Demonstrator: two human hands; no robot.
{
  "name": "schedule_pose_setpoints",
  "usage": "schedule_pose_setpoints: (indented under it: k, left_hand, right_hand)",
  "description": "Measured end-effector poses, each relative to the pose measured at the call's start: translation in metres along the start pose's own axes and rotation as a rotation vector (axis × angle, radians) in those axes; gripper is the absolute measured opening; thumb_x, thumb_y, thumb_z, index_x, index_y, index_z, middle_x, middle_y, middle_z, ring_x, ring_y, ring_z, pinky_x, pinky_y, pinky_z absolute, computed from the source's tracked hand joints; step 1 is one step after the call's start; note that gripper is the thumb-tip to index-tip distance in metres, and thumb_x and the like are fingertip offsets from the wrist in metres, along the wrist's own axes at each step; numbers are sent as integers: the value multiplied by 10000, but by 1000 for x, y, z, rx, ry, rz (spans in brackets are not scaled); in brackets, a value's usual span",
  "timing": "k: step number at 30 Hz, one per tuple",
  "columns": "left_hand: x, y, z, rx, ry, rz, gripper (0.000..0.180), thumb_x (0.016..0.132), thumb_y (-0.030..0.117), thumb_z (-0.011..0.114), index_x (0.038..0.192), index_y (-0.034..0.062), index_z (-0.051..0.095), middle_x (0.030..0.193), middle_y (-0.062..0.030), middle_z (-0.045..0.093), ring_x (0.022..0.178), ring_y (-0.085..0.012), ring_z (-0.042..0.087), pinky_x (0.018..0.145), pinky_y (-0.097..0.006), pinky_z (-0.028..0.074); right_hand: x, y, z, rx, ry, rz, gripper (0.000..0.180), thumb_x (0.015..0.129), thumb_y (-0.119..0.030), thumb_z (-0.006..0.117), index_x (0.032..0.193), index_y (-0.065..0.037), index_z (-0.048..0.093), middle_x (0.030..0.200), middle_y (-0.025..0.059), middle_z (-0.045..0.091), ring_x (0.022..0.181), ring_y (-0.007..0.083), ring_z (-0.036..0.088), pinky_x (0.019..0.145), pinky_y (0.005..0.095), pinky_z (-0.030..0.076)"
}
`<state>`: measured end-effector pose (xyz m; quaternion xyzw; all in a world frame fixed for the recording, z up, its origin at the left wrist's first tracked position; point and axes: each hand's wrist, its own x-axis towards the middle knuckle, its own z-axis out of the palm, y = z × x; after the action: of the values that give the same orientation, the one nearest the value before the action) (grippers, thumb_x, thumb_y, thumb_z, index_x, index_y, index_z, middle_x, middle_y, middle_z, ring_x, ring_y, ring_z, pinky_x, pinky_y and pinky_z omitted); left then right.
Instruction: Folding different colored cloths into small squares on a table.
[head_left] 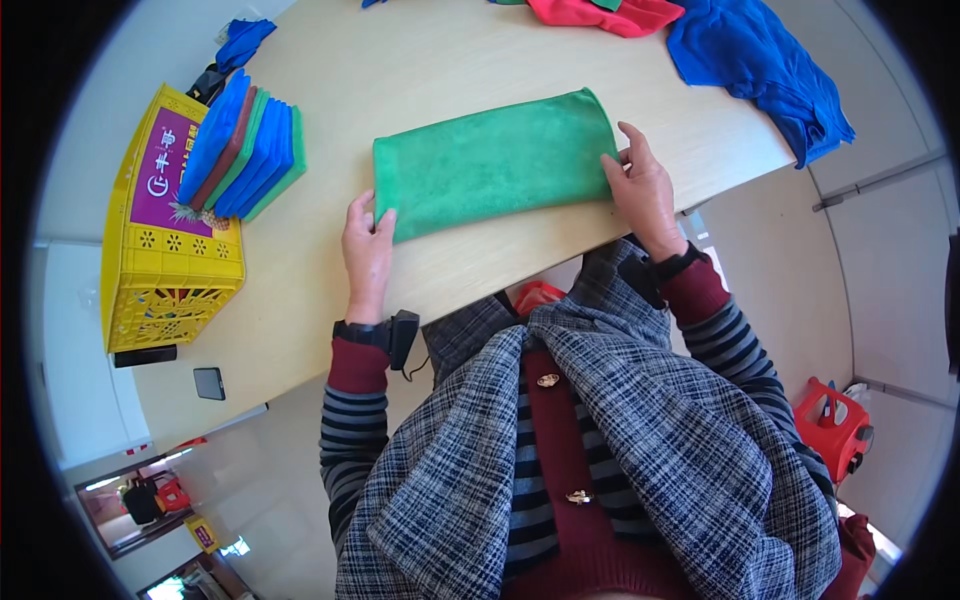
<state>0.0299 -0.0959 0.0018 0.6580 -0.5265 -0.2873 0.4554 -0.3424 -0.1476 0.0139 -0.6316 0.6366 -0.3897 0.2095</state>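
Observation:
A green towel (490, 165), folded into a long rectangle, lies in front of me near the table's edge. My left hand (367, 250) is at its lower left corner, the thumb on top of the cloth and the other fingers along the left edge. At the opposite end, my right hand (642, 190) grips the right edge with its thumb over the cloth, while the index finger points up and away from it. Some fingertips of both hands are hidden by the towel.
A yellow plastic crate (180, 290) stands at the left, beside a stack of folded blue, green and brown towels (245, 150). A dark phone (209, 383) lies nearby. Loose blue cloth (750, 70) and red cloth (610, 14) lie at the table's (340, 60) far right. A red stool (832, 430) stands below.

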Motion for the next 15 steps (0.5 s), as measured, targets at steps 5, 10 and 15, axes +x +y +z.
schedule_pose_setpoints:
  k: [5, 10, 15]
  left_hand:
    - [-7, 2, 6, 456, 124, 138, 463, 918, 97, 692, 1343, 35, 518, 925, -156, 695, 835, -308, 675, 740, -419, 523]
    - [-19, 14, 7, 672, 148, 292, 484, 921, 114, 687, 1373, 78, 517, 915, -137, 685, 805, -296, 652, 771, -417, 505]
    - [-26, 45, 7, 850, 113, 274, 556, 881, 148, 719, 1388, 62, 505, 1073, -160, 665, 1035, -334, 615, 897, -472, 456]
  right_hand:
    - [-8, 11, 12, -261, 181, -307, 474, 940, -126, 634, 1398, -138, 511, 936, 158, 699, 775, 334, 675, 699, 414, 542]
    - [-12, 11, 6, -357, 134, -312, 455, 938, -106, 615, 1381, -128, 511, 1037, 179, 702, 854, 401, 667, 745, 464, 540]
    - [-8, -6, -13, -514, 2, -248, 461, 934, -111, 618, 1381, -105, 510, 1174, 158, 660, 994, 364, 646, 843, 466, 516]
